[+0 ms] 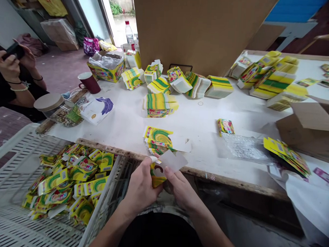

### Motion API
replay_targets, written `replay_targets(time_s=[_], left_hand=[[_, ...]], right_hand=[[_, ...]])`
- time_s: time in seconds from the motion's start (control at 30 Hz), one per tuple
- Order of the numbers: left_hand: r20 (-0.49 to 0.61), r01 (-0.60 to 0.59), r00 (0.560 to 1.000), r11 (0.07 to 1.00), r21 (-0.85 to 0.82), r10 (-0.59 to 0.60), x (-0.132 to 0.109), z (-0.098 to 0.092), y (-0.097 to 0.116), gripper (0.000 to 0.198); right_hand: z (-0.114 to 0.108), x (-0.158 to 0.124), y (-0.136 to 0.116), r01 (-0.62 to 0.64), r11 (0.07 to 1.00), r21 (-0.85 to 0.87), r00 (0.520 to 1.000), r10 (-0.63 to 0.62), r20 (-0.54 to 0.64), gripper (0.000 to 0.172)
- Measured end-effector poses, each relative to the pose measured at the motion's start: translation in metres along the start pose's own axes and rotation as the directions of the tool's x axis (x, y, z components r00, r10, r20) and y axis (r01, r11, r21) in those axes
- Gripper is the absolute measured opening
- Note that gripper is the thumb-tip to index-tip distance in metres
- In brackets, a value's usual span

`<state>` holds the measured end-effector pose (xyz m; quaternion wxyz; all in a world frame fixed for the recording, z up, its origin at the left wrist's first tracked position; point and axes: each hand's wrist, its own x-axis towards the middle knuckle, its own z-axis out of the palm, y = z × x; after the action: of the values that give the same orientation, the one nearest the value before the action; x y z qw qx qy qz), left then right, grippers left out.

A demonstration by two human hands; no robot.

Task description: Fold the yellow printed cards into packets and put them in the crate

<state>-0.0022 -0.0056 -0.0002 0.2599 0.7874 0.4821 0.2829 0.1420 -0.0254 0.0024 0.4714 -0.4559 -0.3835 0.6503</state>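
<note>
Between my two hands, just off the table's front edge, is a small yellow and green crayon box [157,181] with its white inner flap raised. My left hand [143,184] is closed round the box's left side, with white wrapping on one fingertip. At the other side my right hand [183,189] pinches the white flap and the box's edge with the thumb on top. Directly beyond my hands lies a stack of flat, unfolded crayon boxes [159,138], their white flaps pointing right. What the box contains, if anything, is hidden.
A white plastic crate [20,140] at left holds many yellow boxes [79,174]. Bundles of flat boxes [196,85] line the table's back. A lidded jar [61,111], maroon mug [89,82], small box [226,126] and plastic bag [244,146] stand around. Another person's hands [14,62] hold a phone.
</note>
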Motion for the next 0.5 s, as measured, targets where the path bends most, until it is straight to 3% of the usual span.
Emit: replay_targets(time_s=[0.13, 0.27, 0.4, 0.5], left_hand=[[0.081, -0.001, 0.997, 0.999, 0.034, -0.002, 0.003, -0.001, 0.000, 0.059], [0.179, 0.081, 0.981, 0.996, -0.043, -0.072, 0.002, 0.002, 0.001, 0.061], [0.052, 0.035, 0.998, 0.999, -0.014, -0.034, -0.001, 0.004, 0.002, 0.067], [0.014, 0.050, 0.999, 0.998, 0.036, -0.050, -0.003, -0.004, 0.002, 0.055]], right_hand=[[0.002, 0.001, -0.007, 0.166, 0.955, -0.246, 0.986, -0.158, 0.053, 0.052], [-0.001, -0.007, -0.007, 0.288, 0.844, -0.452, 0.958, -0.253, 0.138, 0.063], [-0.007, -0.006, -0.003, 0.359, 0.760, -0.541, 0.927, -0.358, 0.112, 0.051], [-0.012, -0.004, 0.000, 0.362, 0.734, -0.575, 0.914, -0.399, 0.066, 0.053]])
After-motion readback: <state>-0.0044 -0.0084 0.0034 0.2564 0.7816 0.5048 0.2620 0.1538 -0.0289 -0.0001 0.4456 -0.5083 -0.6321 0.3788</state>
